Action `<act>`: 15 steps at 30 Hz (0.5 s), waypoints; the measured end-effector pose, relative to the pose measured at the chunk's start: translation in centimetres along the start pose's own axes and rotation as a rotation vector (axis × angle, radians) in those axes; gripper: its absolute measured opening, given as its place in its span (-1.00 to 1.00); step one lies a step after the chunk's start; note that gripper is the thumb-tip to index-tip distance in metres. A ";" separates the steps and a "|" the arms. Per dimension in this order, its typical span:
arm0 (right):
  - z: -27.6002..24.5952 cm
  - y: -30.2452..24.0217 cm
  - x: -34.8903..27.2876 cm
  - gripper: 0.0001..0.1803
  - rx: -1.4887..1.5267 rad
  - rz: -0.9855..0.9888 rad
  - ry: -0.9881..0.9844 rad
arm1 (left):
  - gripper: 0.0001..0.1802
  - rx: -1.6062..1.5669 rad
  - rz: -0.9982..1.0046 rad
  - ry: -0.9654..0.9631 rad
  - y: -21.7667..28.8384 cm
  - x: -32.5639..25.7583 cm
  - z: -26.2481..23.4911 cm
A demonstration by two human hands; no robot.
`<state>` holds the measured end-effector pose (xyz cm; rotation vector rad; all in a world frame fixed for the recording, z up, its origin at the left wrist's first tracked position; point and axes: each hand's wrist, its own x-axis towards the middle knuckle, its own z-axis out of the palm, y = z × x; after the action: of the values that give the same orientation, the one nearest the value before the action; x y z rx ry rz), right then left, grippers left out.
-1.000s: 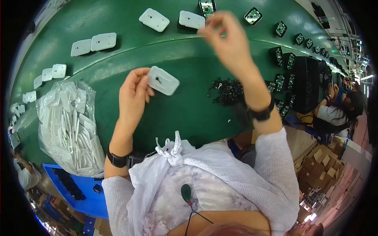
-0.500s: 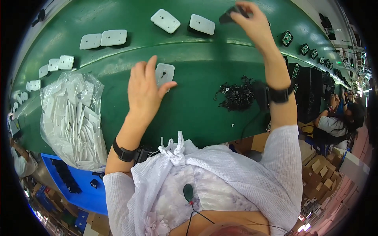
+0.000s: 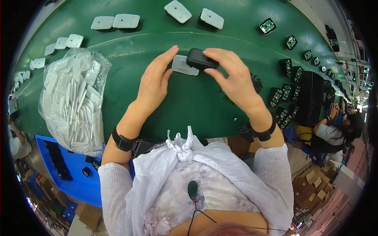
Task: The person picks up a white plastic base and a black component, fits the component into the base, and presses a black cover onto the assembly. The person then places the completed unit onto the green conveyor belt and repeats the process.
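Between thumb and fingers, my right hand point(image 3: 233, 74) holds a small black plastic housing point(image 3: 198, 58) with rounded corners. Its left end overlaps a translucent white cover plate point(image 3: 183, 67) above the green table. My left hand point(image 3: 155, 80) is at the plate's left edge, with thumb and fingers apart; whether it touches the plate is hard to tell. A pile of small black parts, probably screws point(image 3: 256, 83), lies partly hidden behind my right hand.
A clear bag of white plates point(image 3: 75, 106) lies on the left, above a blue tray point(image 3: 75, 192). Several white plates point(image 3: 126, 21) rest along the far side of the green table point(image 3: 189, 114). Black housings with green circuit boards point(image 3: 267, 26) stand on the right beside a black box point(image 3: 308, 100).
My right hand has come back from the far right with the black housing, down to the white plate. The left hand has shifted slightly right, and the plate now lies turned sideways.
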<state>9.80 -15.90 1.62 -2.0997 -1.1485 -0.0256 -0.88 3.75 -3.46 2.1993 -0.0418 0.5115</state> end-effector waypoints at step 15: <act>4.8 -1.4 -0.4 -0.55 -0.256 -0.089 -0.045 | -0.46 0.205 0.061 -0.170 -0.8 -0.7 -1.1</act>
<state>7.03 -12.77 -1.21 -2.2789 -1.3243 -0.1770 -1.69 4.94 -3.69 2.4441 -0.1541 0.3746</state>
